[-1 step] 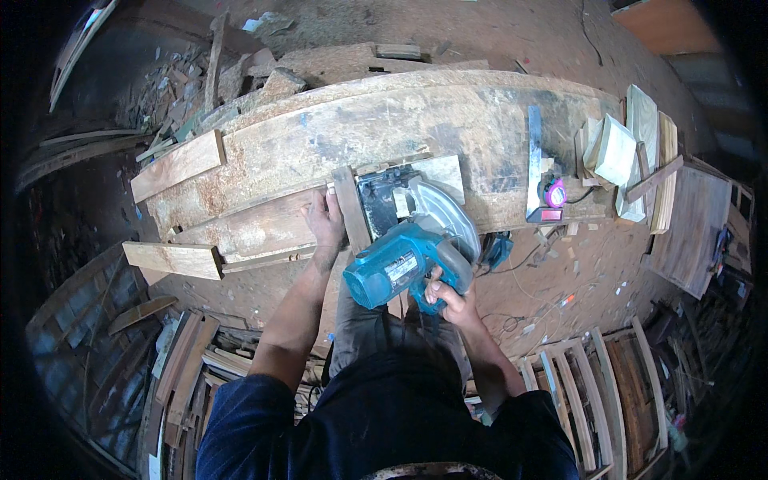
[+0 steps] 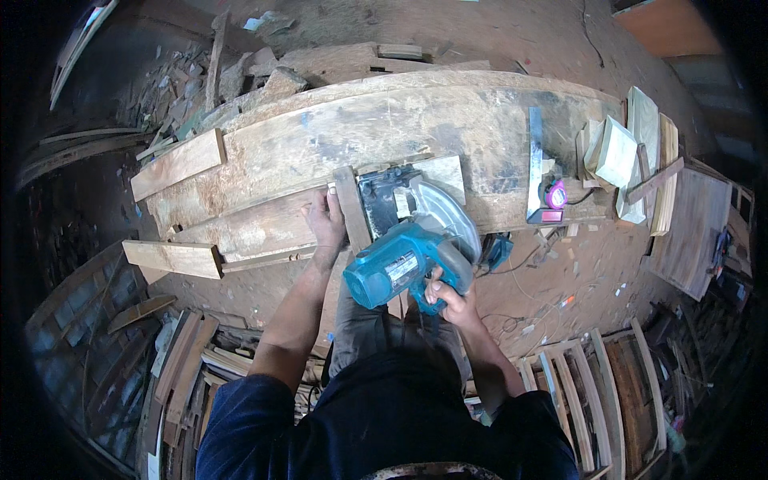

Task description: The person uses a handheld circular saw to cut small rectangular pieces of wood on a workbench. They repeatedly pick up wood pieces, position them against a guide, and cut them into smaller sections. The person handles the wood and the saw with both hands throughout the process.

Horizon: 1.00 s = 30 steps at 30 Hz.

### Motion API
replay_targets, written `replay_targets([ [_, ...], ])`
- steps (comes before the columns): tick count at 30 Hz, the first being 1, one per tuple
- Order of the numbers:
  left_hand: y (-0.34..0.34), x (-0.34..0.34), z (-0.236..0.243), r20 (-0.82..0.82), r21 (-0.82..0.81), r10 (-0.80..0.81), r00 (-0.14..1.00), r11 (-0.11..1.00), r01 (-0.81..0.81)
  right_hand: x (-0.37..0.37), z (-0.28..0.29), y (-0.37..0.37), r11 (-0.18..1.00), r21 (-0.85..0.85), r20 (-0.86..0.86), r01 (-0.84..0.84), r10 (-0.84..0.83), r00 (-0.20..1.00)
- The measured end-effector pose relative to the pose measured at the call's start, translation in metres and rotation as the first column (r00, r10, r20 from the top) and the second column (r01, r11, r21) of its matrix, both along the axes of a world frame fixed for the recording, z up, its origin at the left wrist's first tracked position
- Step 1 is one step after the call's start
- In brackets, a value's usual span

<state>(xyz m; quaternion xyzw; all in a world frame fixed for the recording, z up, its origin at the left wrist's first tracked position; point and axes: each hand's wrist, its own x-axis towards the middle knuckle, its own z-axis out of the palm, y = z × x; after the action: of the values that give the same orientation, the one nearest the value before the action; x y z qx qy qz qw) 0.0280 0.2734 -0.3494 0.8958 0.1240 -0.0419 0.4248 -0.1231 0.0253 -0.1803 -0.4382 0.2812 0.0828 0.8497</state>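
Observation:
My right hand [image 2: 448, 298] is closed round the handle of a teal circular saw [image 2: 381, 268], whose black base plate [image 2: 382, 190] rests over pale boards on the workbench [image 2: 376, 120]. My left hand [image 2: 326, 218] grips wood beside a short dark wooden strip [image 2: 350, 206] along the plate's left side; some fingertips are hard to make out. A pale offcut [image 2: 444, 176] lies behind the saw's guard. Further right are a metal square [image 2: 534, 144] and a pink tape measure [image 2: 554, 192].
Loose planks [image 2: 176, 164] lie at the bench's left end, stacked wood [image 2: 616, 156] at its right. Scraps and cords are on the dirt floor [image 2: 528, 296]. Timber racks [image 2: 592, 400] stand behind me on both sides, and a brown panel [image 2: 688, 232] leans at the right.

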Motion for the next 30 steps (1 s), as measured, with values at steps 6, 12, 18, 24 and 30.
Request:
replay_targets([
  [6,0.001,0.000,-0.007,0.082,-0.050,-0.004,0.997,0.999,0.008,0.007,-0.002,0.003,0.999,0.023,0.008,0.037,-0.038,0.999],
  [12,0.004,-0.002,-0.008,0.043,-0.014,-0.013,0.999,1.000,0.014,0.020,0.003,0.003,0.998,0.028,0.008,0.048,-0.048,0.999],
  [18,-0.003,0.003,0.011,0.084,0.041,-0.027,0.996,0.999,0.023,0.030,0.001,0.002,0.998,0.037,0.014,0.046,-0.047,0.999],
  [24,-0.007,0.003,0.016,0.082,0.078,-0.013,0.997,0.997,0.007,0.038,-0.004,0.003,0.997,0.058,0.052,0.059,-0.062,0.997],
  [30,-0.006,0.005,0.019,0.079,0.130,-0.051,0.996,0.991,0.040,0.046,-0.004,0.003,0.995,0.072,0.081,0.066,-0.072,0.994],
])
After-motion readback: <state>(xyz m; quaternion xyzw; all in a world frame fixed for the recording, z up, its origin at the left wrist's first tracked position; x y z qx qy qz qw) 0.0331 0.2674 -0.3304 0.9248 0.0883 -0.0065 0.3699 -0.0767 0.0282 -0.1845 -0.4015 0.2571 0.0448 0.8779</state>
